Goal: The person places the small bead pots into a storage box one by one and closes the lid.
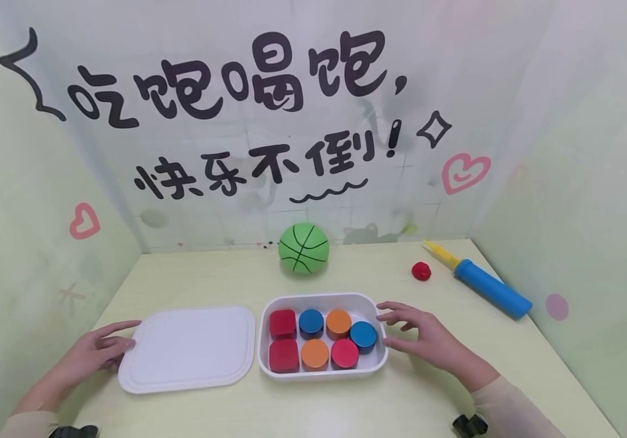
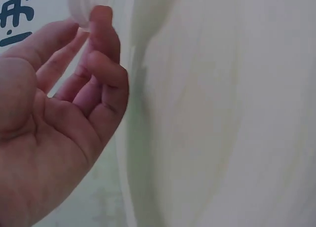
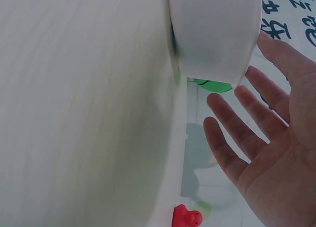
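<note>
A white lid (image 1: 187,348), rounded at its corners, lies to the left of a white box (image 1: 322,376). My left hand (image 1: 90,351) pinches the lid's left edge between thumb and fingers; the left wrist view shows the lid's rim (image 2: 81,10) at the fingertips. Inside the box stand two red square blocks (image 1: 283,355), a red round block (image 1: 344,353), two orange round blocks (image 1: 315,354) and two blue round blocks (image 1: 363,336). At the box's right end is my right hand (image 1: 428,339), fingers spread and nearly straight, its thumb and some fingertips at the box wall (image 3: 215,34).
Behind the box, a green ball (image 1: 303,248) with black lines sits near the back wall. A small red toy duck (image 1: 421,271) and a blue hand pump (image 1: 492,288) with a yellow nozzle lie at the back right. Walls enclose the table (image 1: 204,413) at the back and sides.
</note>
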Tool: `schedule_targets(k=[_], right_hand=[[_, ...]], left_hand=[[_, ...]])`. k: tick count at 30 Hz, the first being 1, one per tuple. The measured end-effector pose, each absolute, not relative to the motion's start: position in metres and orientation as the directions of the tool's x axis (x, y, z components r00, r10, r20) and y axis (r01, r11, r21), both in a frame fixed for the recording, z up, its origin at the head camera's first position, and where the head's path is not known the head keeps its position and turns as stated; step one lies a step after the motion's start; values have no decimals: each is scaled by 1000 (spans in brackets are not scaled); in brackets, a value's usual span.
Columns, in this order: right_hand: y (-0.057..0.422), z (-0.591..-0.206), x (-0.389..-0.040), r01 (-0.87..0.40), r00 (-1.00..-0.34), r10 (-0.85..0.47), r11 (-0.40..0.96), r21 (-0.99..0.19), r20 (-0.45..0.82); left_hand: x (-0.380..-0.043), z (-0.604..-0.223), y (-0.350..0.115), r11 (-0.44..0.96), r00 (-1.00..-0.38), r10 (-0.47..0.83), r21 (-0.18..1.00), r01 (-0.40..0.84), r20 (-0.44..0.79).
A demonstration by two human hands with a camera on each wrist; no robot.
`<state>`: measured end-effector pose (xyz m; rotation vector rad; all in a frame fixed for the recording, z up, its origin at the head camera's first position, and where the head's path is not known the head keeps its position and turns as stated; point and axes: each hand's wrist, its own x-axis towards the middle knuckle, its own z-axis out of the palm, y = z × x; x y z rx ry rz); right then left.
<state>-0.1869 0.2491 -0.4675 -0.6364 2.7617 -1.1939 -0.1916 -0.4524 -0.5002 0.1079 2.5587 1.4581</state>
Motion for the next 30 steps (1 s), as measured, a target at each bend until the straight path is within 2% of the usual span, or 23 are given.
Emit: schedule_targets(k=[5, 18, 24, 30], right_hand=[[248, -469, -186, -359, -909, -399, 611, -705, 117], [247, -468, -184, -370, -901, -418, 599, -710, 116], [246, -466, -185, -344, -914, -393, 620, -706, 101], [247, -466, -186, -332, -918, -387, 622, -709, 90]], left_hand=[[-190, -502, -450, 485, -985, 86, 870, -88, -148], [-189, -500, -452, 404, -997, -1, 912, -71, -77], [-191, -487, -452, 205, -996, -17, 975, -86, -84], [-192, -471, -436, 12, -999, -4, 999, -37, -37]])
